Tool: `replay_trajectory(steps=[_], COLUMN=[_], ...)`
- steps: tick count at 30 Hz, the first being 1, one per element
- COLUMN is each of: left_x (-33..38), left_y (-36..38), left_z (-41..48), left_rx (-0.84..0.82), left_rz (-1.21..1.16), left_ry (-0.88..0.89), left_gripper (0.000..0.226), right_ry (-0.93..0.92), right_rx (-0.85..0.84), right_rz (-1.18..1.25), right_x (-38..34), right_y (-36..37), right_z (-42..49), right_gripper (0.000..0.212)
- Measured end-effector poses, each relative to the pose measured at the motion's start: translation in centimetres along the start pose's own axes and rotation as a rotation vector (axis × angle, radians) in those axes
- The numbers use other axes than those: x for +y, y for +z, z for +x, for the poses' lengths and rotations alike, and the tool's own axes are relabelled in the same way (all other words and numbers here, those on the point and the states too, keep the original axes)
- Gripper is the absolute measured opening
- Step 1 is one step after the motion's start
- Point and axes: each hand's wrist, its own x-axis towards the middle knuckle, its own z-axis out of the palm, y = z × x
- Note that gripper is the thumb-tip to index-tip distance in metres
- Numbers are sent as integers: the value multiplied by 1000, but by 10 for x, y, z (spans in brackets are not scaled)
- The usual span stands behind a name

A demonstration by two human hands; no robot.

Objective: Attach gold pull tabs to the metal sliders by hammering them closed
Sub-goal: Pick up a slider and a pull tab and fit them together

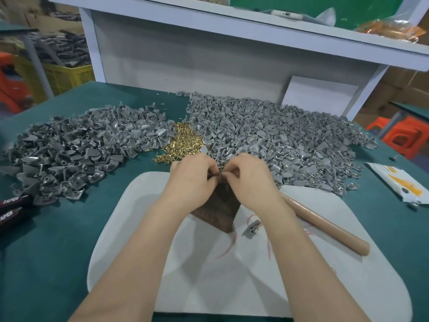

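A green table top (46,252) is seen, with a white pad (130,228) laid on it at 6 o'clock. A brown block (220,210) is set on the pad near the middle. Both hands are brought together just above the block. The left hand (192,175) and the right hand (250,177) are curled, and a small part (222,175) is pinched between their fingertips. What the part is cannot be told.

The gold pull tabs (181,142) are heaped at 12 o'clock, just past the hands. A big pile of grey sliders (69,149) is spread at 10 o'clock, and a bigger pile of sliders (278,135) at 2 o'clock. One single slider (251,226) is left on the pad beside the right wrist. A brown wooden handle (325,224) is laid across the pad at 4 o'clock. A white packet (399,184) is seen at 3 o'clock, and two black grips (14,205) at 9 o'clock.

A white shelf unit (209,54) is stood at the far edge of the table. A yellow crate (67,75) is seen on the floor at 10 o'clock, and orange stools (401,135) at 2 o'clock.
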Motion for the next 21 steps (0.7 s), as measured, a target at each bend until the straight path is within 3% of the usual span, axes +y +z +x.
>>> replay_trajectory(steps=[3,8,21], left_x=[1,0,1], left_y=[0,0,1], left_z=[0,-1,0], left_rx=[9,14,7], left_rz=[7,8,23], left_ry=[-6,-5,-17], left_gripper=[15,15,14], right_ry=[55,57,-98], right_rx=[-42,10,124], right_rz=[251,355,85], right_x=[12,19,11], right_y=[-4,2,12], right_z=[0,0,-5], right_gripper=[17,13,6])
